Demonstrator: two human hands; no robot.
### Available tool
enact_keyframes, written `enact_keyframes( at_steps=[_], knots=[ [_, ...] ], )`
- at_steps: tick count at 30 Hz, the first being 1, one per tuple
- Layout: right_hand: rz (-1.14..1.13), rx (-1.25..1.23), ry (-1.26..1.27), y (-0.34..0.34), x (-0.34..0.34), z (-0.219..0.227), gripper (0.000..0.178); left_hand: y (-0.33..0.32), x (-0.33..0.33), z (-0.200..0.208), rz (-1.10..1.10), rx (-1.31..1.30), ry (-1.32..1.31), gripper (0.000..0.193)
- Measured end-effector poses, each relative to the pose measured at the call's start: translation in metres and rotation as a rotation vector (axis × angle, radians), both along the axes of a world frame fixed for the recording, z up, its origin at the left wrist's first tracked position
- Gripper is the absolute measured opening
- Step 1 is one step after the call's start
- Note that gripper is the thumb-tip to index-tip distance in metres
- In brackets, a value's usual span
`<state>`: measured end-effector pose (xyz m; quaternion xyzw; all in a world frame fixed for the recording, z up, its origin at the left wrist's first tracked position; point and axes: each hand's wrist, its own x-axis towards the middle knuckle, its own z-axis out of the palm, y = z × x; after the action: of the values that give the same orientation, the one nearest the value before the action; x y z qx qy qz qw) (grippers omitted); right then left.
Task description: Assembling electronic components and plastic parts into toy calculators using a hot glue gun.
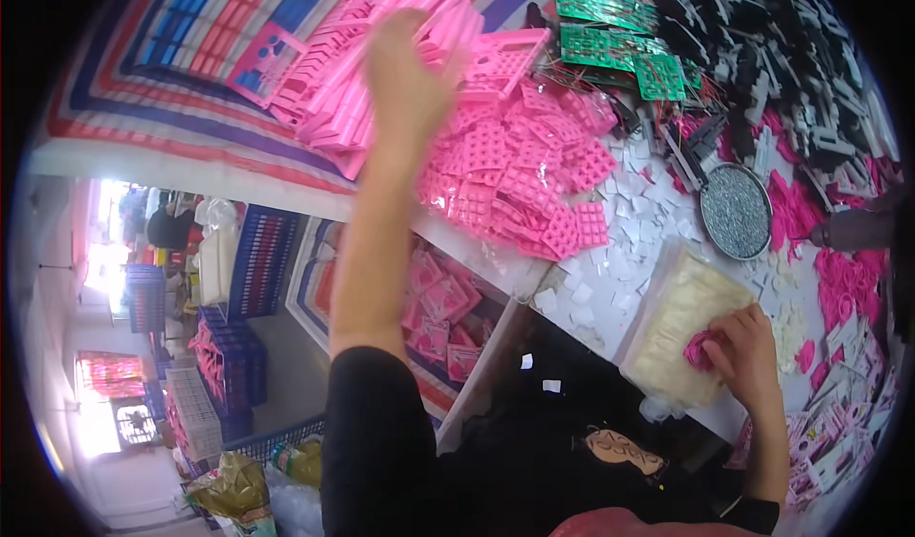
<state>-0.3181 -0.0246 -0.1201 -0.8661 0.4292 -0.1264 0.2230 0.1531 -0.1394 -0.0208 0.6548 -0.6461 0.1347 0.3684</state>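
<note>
From here I read this as an assembly workshop. Green circuit boards lie right of the left fingers; black-and-grey parts heap beyond the right fingers.

Head-worn fisheye, looking down, left hand and right hand near

Blk top, soft cloth w/ a few creases. L slv short & loose, ends approx. at elbow w/ a plain hem; R slv also blk, mostly cut off at btm edge, but its hem shows approx. at elbow too. Front has one lt tan print, roughly oval w/ uneven outline, dk lettering on it; tiny yellow dot nr its lower end. Both forearms bare below slvs. L hand bare, blurred; R hand bare, sharper, incl. fingers.
</note>
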Motion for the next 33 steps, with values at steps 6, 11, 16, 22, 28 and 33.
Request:
enact_keyframes(
  at_steps=[6, 11, 16, 22, 28, 33],
  knots=[
    [0.052, -0.005, -0.029, -0.004, -0.009, -0.005, 0.023, -0.046, 0.206, 0.043, 0.524, 0.883, -0.12, 0.071],
    [0.045, -0.053, -0.073, -0.001, -0.005, 0.005, 0.023, -0.033, 0.213, 0.064, 0.533, 0.597, 0.226, 0.062],
    [-0.05, -0.07, -0.409, 0.01, -0.002, 0.023, 0.034, 0.031, 0.043, 0.062, 0.17, -0.066, -0.218, 0.041],
    [-0.439, 0.624, -1.355, 0.023, 0.072, 0.003, 0.068, 0.141, -0.234, -0.069, -0.834, 0.313, -0.044, 0.054],
    [-0.257, 0.995, -1.703, 0.02, -0.023, -0.013, 0.07, 0.15, -0.208, -0.048, -0.743, 0.204, 0.152, 0.058],
    [-0.155, 1.077, -1.595, 0.02, -0.041, -0.023, 0.077, 0.103, -0.227, -0.076, -0.819, 0.775, 0.914, 0.044]
  ],
)
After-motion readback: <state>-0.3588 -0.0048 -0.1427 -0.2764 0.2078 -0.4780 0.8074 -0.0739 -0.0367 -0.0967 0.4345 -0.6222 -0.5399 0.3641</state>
